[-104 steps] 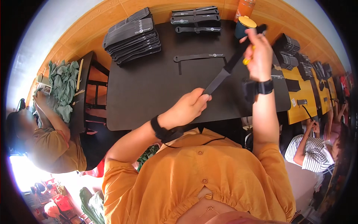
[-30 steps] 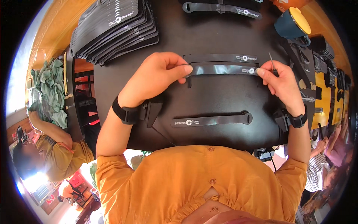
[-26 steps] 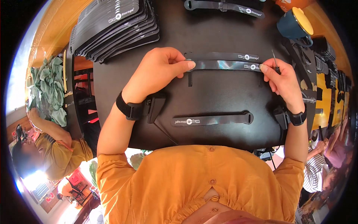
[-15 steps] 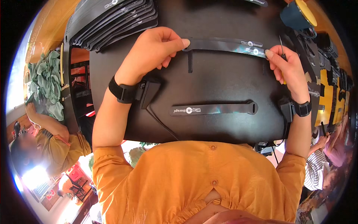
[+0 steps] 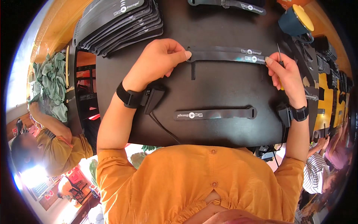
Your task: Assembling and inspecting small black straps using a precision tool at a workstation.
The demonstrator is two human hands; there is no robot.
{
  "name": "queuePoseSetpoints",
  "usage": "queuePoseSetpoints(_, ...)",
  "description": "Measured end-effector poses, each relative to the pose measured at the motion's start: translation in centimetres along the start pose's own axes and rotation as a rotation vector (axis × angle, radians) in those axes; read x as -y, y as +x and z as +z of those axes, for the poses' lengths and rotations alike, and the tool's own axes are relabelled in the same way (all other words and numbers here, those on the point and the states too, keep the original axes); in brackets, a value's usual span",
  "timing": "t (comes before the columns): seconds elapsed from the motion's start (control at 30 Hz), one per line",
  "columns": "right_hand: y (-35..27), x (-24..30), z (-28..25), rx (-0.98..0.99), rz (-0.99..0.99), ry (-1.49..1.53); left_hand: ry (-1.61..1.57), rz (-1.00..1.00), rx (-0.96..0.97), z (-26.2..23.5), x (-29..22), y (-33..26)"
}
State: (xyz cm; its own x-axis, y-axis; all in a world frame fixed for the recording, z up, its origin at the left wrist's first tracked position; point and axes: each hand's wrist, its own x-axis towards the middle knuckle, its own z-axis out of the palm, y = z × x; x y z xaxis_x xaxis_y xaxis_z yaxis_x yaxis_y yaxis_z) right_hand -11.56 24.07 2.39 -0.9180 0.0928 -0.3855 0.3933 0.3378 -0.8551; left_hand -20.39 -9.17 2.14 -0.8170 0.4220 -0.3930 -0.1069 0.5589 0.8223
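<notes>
A dark printed strap (image 5: 227, 56) is stretched level across the far part of the black table. My left hand (image 5: 160, 59) is closed, pinching the strap's left end between thumb and fingers. At its right end, my right hand (image 5: 285, 72) pinches the strap too. A thin pointed metal tool (image 5: 279, 50) juts up from that same hand, and a bit of yellow shows below the fingers; its kind is unclear. Just behind lies another printed strap (image 5: 218, 49), partly covered. A short black strip (image 5: 193, 71) points toward me. Nearer, a loose strap (image 5: 218, 114) with a slotted end lies flat.
A fanned stack of dark straps (image 5: 123, 24) sits at the far left. More bundled straps (image 5: 227, 4) lie at the far edge, beside a dark blue mug (image 5: 292, 23) with a yellow inside. A co-worker (image 5: 56, 145) is at left near green cloth (image 5: 50, 82).
The whole view has shifted slightly, so the table and both hands appear lower. Both hands keep their pinch on the strap, and the loose strap stays in place.
</notes>
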Motion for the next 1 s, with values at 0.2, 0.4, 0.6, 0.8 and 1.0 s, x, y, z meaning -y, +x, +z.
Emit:
queuePoseSetpoints(0.2,0.0,0.7,0.2,-0.029,0.082,0.006,-0.015,-0.047,-0.014,0.1,-0.1,0.2)
queuePoseSetpoints(0.4,0.1,0.6,0.2,-0.046,0.103,-0.001,0.024,-0.080,-0.030,0.3,-0.8,0.2)
queuePoseSetpoints(0.6,-0.1,0.7,0.2,-0.062,0.109,-0.013,-0.002,-0.087,-0.041,0.3,-0.4,0.3)
queuePoseSetpoints(0.8,0.0,0.9,1.0,-0.087,0.129,-0.025,-0.025,-0.128,-0.052,0.2,-0.5,0.0)
queuePoseSetpoints(1.0,-0.2,1.4,1.5,-0.112,0.143,-0.090,-0.022,-0.159,-0.067,0.2,-0.6,-0.1)
